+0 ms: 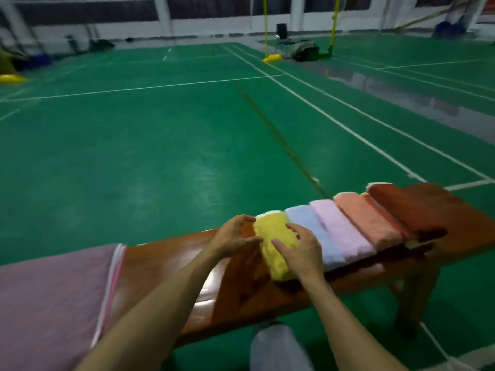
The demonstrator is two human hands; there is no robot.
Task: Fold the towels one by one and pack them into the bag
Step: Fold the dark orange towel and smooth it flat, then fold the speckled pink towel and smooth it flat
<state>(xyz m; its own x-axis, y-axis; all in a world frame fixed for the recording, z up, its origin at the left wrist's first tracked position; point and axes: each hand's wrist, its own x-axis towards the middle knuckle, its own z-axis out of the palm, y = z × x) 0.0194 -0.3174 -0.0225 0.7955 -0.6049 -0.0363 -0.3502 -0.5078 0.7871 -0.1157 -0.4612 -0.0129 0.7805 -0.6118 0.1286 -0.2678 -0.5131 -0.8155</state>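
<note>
Yellow towel (271, 224): folded, left end of towel row (344, 232) on bench (166, 263). Right hand (302, 247) flat on top. Left hand (233, 236) spread at its edge, gripping nothing. Step: likely pickup. Next: clasp both sides, carry to mauve cloth (53, 290), possibly bag.

No lettering, label, brand or number can be read on the folded towels (340, 231), wooden bench (166, 261) or court floor (134, 143).
</note>
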